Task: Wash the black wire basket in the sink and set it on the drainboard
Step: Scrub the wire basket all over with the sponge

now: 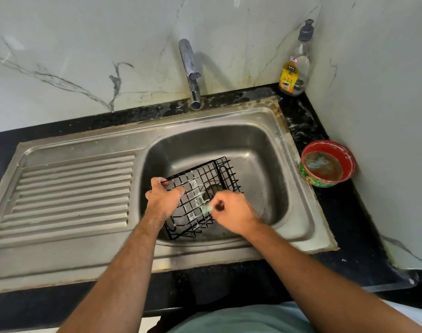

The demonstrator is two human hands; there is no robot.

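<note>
Drainboard (70, 191) bare, ribbed. Left hand (163, 197) grips black wire basket (200, 188) rim; basket tilted inside sink (284, 150). Right hand (231, 211) clenched round pale scrubber (208, 209), mostly hidden. Drain partly obscured by wires.

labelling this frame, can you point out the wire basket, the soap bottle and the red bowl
wire basket (206, 175): head view, on the upper grid of wires.
soap bottle (289, 76): head view, on its yellow label.
red bowl (346, 150): head view, on its right rim.
</note>
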